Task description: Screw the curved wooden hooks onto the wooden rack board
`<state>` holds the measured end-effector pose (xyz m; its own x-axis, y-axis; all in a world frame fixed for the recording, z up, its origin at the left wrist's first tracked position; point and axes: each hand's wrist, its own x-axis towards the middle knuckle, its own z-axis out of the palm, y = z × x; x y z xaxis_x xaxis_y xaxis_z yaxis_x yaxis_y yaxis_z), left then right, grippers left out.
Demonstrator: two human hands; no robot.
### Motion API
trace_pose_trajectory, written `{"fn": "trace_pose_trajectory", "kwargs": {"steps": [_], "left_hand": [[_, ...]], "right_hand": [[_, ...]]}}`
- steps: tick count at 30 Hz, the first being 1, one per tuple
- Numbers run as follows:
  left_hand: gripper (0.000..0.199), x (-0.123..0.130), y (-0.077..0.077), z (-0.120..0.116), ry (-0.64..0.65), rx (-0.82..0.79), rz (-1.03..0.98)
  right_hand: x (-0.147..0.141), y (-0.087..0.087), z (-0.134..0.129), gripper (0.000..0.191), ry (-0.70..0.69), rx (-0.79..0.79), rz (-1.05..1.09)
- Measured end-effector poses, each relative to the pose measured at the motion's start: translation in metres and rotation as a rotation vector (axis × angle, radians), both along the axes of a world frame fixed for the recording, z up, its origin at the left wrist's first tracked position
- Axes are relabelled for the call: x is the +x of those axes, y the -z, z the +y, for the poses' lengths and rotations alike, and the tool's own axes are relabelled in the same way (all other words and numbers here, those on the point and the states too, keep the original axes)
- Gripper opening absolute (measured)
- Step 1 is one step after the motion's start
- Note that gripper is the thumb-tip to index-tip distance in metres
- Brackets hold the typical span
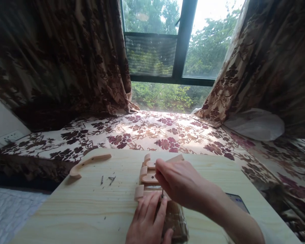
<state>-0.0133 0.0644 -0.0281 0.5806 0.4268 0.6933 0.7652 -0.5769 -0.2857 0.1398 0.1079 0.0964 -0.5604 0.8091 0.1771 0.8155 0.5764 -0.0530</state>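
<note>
My right hand is closed in a fist around a screwdriver. Only its thin metal shaft shows, pointing down; the handle is hidden in the fist. My left hand lies flat beside the shaft, fingers stretched over the nearest curved wooden hook. Beyond it sit two more curved wooden hooks, side by side, each with a dark spot like a screw or hole. Under and right of my left hand is a brown object in shiny clear wrapping, partly covered.
On the pale wooden table rest a loose curved wooden hook and several dark screws. A phone lies partly behind my right forearm. Past the table are a flowered window seat, curtains and a white plastic bag.
</note>
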Motion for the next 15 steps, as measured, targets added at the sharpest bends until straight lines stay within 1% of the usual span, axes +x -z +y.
{"fn": "trace_pose_trajectory", "kwargs": {"steps": [3,6,8,10,13,15], "left_hand": [[0.035,-0.002,0.006,0.004,0.001,0.07,0.011],[0.037,-0.004,0.013,0.006,0.003,0.067,0.017],[0.04,-0.003,0.016,0.004,-0.005,0.023,0.003],[0.044,-0.002,0.018,0.001,-0.01,-0.064,-0.036],[0.048,0.001,0.02,-0.002,0.004,-0.224,-0.12],[0.048,0.003,0.02,-0.004,0.003,-0.268,-0.145]], "right_hand": [[0.0,0.011,0.0,0.014,0.079,-0.009,0.104],[-0.002,0.018,-0.003,0.015,0.139,0.008,0.162],[-0.004,0.021,-0.005,0.014,0.169,0.028,0.179],[-0.008,0.022,-0.008,0.014,0.198,0.055,0.18],[-0.013,0.023,-0.011,0.015,0.228,0.093,0.15],[-0.016,0.024,-0.012,0.016,0.243,0.101,0.113]]}}
